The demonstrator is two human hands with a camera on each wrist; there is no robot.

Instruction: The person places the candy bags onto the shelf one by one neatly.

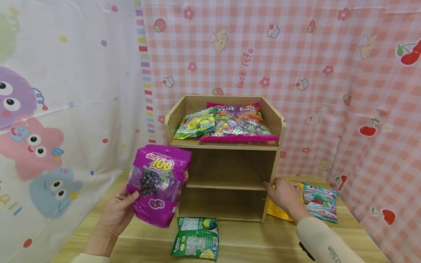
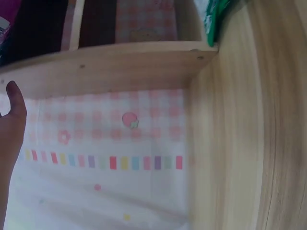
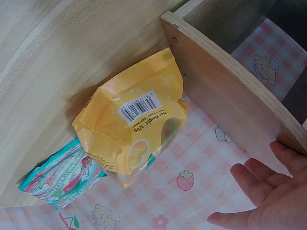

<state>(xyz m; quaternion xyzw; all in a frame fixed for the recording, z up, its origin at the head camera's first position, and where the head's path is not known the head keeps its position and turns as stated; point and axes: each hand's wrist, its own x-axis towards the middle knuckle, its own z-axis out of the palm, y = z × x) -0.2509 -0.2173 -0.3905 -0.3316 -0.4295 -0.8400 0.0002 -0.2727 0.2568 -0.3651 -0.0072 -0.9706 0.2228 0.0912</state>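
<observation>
A person's left hand (image 1: 115, 212) pinches a purple candy bag (image 1: 159, 186) near its lower left edge, the thumb flat across the front. Taking the wooden shelf unit (image 1: 230, 147) as a clock's centre, twelve at its top, as the person faces it, the bag is held up toward eight or nine o'clock. Its long axis stands nearly upright, the top leaning toward one o'clock. The left hand is plainly the nearer.

The right hand (image 1: 286, 195) holds nothing, its fingers spread, at the unit's four o'clock beside the side panel; I cannot tell whether the fingertips touch the wood. From that hand, the purple bag lies at nine o'clock, well apart.

A yellow bag (image 3: 134, 120) is partly hidden behind the right hand, a mint-coloured packet (image 1: 320, 202) just beside it toward three. A green packet (image 1: 195, 239) lies at the unit's six o'clock.
</observation>
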